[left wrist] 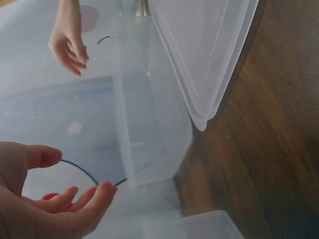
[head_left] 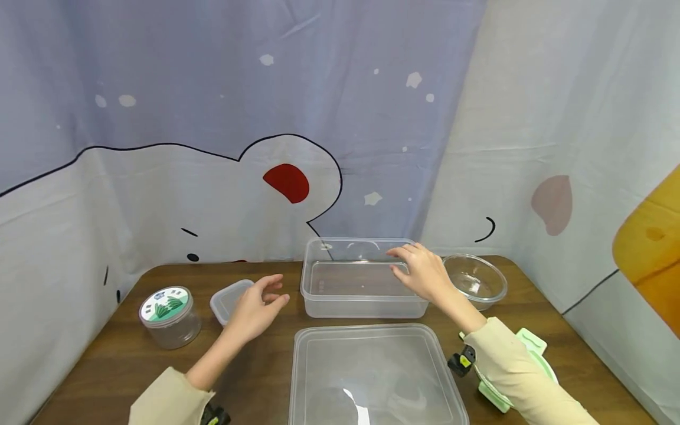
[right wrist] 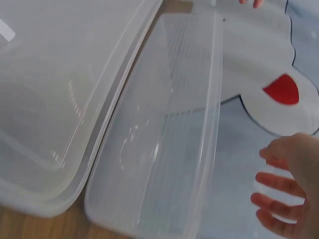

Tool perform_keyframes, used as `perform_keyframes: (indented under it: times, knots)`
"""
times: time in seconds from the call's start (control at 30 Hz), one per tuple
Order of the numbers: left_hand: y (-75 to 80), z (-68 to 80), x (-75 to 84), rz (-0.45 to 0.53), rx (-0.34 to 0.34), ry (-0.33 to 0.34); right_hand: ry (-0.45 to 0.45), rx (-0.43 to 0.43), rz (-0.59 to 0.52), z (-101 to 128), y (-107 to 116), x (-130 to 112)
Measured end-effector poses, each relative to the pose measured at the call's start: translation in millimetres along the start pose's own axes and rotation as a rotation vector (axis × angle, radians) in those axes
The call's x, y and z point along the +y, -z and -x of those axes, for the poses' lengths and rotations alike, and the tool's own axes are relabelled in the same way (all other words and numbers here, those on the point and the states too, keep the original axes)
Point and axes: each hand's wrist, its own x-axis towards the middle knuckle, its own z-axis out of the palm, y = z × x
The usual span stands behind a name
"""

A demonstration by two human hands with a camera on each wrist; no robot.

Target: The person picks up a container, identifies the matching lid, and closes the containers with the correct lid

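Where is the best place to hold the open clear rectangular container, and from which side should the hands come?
Probably by the two short end walls of the clear container, just under the rim, one hand from each side. It stands upright and open, and its rim flares outward to give the fingers a ledge. The left hand and right hand already flank it, open.

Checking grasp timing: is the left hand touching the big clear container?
Apart. The left wrist view shows the left hand short of the big clear container.

lid [head_left: 372,372] in front of box [head_left: 363,295]
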Motion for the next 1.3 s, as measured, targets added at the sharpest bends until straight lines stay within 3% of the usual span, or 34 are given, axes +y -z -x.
perform_keyframes:
  times: [0.3, 0.53, 0.73, 0.87, 1.17, 1.3]
  knots:
    - [-28.0, -43.6, -17.3, 0.032, 0.059, 0.055, -0.271, -0.060, 0.020, 18.3, 1.7, 28.4]
    - [-45.7, -59.7, -32.3, 0.043, 0.059, 0.122, -0.386, -0.174, -0.009, 31.7, -3.8, 39.6]
    - [-50.9, -60.5, -33.7, 0.136, 0.026, 0.116, -0.404, -0.209, -0.085, 34.6, -2.1, 38.7]
    - [-51.8, -55.9, -30.6, 0.113, 0.044, 0.107, -0.372, -0.197, -0.097, 36.2, 0.9, 37.3]
    - [-52.3, -39.7, -24.3, 0.121, 0.003, 0.137, -0.264, -0.118, -0.111, 46.6, 6.7, 35.2]
    - [-51.2, -33.1, -21.3, 0.139, -0.014, 0.131, -0.295, -0.136, -0.111, 50.1, 8.9, 31.6]
